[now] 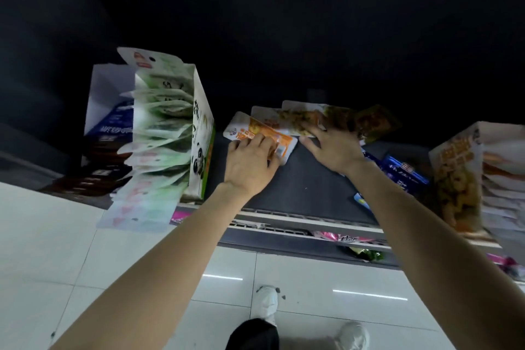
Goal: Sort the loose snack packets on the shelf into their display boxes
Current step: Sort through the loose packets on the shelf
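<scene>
- Nearest us, our two shoes (352,335) stand on the white floor tiles (42,236), and our bare forearms reach up to the dark shelf (306,185).
- Our left hand (250,162) presses flat on the orange packet (264,133) lying on the shelf, fingers spread on it rather than closed around it.
- Our right hand (332,148) lies over the fanned yellow-green packets (309,116) further back; we cannot tell whether its fingers pinch any.
- Left of our hands, the panda display box (199,133) is crammed, and its green packets (153,156) spill over the shelf edge; a knock could tip them to the floor.
- Sliding the slick packets may scatter them into the blue packets (403,170) beside the right display box (454,179).
</scene>
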Available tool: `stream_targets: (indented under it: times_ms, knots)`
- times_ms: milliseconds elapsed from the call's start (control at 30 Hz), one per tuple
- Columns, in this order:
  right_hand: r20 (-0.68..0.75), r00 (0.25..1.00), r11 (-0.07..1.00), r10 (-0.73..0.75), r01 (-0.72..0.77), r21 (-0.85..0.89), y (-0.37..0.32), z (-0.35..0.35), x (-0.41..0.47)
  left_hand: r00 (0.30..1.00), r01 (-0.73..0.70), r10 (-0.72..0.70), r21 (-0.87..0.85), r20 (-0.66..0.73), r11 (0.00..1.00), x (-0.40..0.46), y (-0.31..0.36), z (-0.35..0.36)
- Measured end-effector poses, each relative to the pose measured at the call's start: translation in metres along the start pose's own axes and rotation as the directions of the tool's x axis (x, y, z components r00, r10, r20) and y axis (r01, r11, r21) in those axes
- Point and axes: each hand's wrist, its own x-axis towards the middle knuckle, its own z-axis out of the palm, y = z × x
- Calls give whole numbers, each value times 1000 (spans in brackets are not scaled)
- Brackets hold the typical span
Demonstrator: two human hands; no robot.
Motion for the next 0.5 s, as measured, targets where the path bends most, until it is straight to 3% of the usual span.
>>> stream_targets:
  times_ms: [100,233,333,433,500]
  knots:
    - [48,998,996,-33,37,-80,-2,2,-45,998,-11,4,-108,-62,994,-7,8,-4]
    - [-78,994,987,-78,88,136,8,3,-92,997,-34,44,-136,70,990,-16,13,1]
    - [-259,960,981,105,-58,183,15,9,-123,989,4,5,-65,148,998,-18,12,3]
    - [-172,946,949,273,-236,207,13,21,-139,976,132,-122,-46,182,990,-13,10,2]
    - [-120,957,945,266,-234,228,11,24,-138,972,183,-162,-120,169,976,-10,9,0]
